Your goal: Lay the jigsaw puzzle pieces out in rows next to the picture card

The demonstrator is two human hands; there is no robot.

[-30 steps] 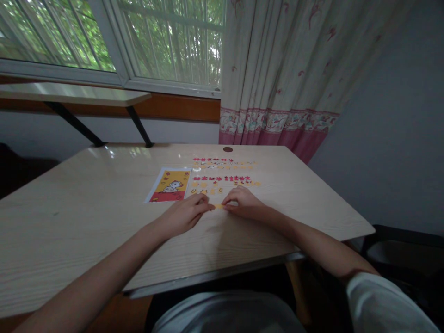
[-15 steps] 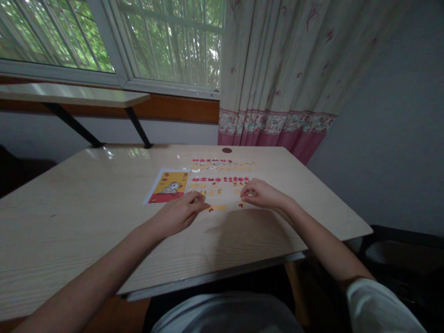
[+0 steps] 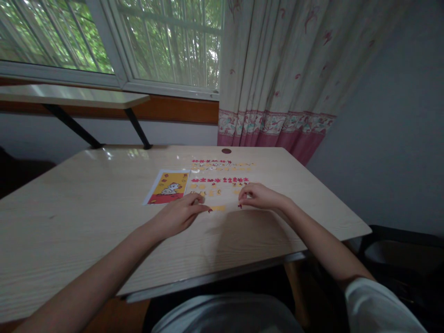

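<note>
Small red and yellow puzzle pieces lie in rows on the pale wooden table. A picture card with a white cartoon animal on yellow and red lies to their left. My left hand rests on the table with its fingertips on a small red and yellow piece near the front row. My right hand is curled with thumb and fingers pinched over a small piece at the right end of the rows; what it grips is too small to name.
A round brown cap sits in the table's far edge. Behind stand a window, a folded shelf on black brackets and a flowered curtain. The table's front edge is close to my lap.
My right hand left the yellow piece in front, moved right and away to the rows, then drew slightly back. My left hand stayed by the front piece.
</note>
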